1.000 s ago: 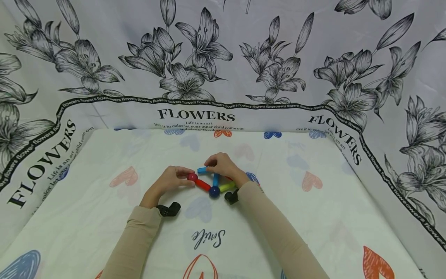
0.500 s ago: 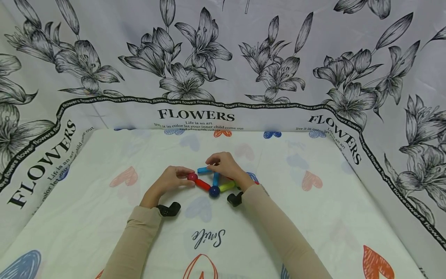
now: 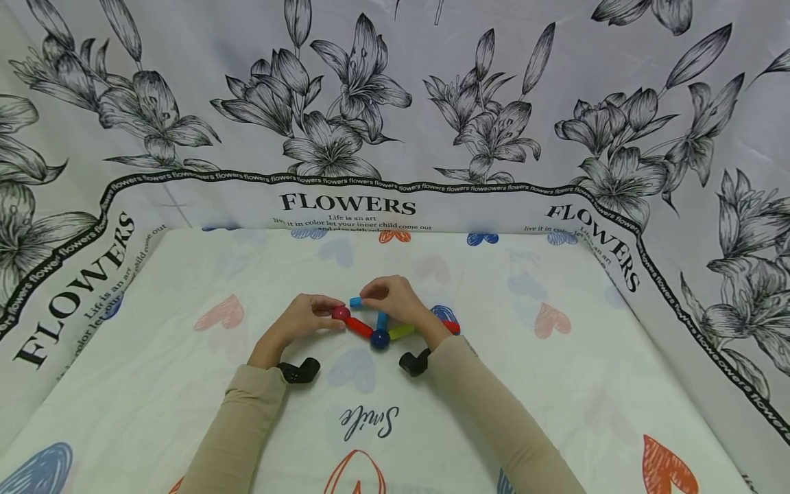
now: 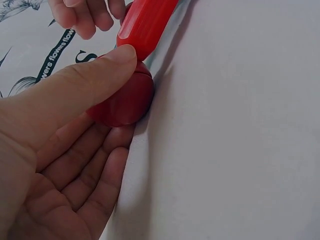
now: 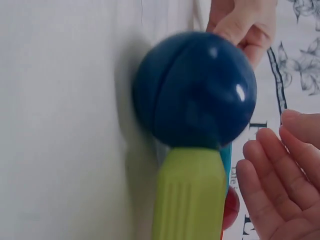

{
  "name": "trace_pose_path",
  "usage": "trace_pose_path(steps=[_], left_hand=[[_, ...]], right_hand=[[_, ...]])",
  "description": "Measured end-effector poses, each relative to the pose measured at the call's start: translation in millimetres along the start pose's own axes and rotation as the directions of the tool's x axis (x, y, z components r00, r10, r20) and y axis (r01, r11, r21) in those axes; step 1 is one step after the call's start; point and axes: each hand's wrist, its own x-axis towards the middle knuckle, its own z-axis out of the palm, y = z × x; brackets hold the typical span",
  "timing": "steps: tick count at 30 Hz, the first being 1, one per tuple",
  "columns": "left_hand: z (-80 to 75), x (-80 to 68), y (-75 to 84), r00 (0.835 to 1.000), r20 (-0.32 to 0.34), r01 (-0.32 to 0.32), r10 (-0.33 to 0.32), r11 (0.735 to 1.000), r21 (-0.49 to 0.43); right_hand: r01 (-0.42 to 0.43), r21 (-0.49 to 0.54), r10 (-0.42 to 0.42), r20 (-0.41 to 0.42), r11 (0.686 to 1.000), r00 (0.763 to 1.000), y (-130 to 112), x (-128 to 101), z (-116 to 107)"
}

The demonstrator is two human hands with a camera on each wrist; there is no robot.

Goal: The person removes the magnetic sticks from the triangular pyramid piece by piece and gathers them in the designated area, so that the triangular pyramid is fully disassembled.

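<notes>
- In the head view a small frame of coloured sticks and balls is seen on the heart-printed table cover (image 3: 555, 384), with the blue ball (image 3: 379, 338) at its near corner.
- The left hand (image 3: 304, 319) is placed to the left of the blue ball; its fingers are curled round the magenta ball (image 3: 341, 313), which is joined to the blue ball by the red stick (image 3: 359, 326).
- The left wrist view shows what the head view does not: the thumb (image 4: 95, 75) is pressed on top of that ball (image 4: 125, 102) while the fingers (image 4: 100, 165) are cupped beneath it, and the red stick (image 4: 146, 25) is met at its top.
- The right hand (image 3: 395, 302) is held just behind the blue ball; the light blue stick (image 3: 356, 301) is pinched at its fingertips.
- In the right wrist view the blue ball (image 5: 195, 90) is shown large, with the yellow-green stick (image 5: 190, 195) butted against it; the pinch itself is not shown there.
- A second red stick (image 3: 451, 327) is partly hidden to the right of the blue ball by the right wrist.
- Flower-printed cloth (image 3: 395, 103) is hung behind the blue ball.
</notes>
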Motion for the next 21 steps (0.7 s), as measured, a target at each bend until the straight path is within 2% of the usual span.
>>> trace_pose_path(steps=[14, 21], left_hand=[[1.2, -0.1, -0.2, 1.000, 0.000, -0.012, 0.012, 1.000, -0.005], [-0.4, 1.2, -1.5, 1.000, -0.005, -0.008, 0.008, 1.000, 0.003]], right_hand=[[-0.022, 0.022, 0.021, 0.036, 1.000, 0.999, -8, -6, 16], [-0.044, -0.028, 0.045, 0.028, 0.999, 0.999, -11, -5, 23]])
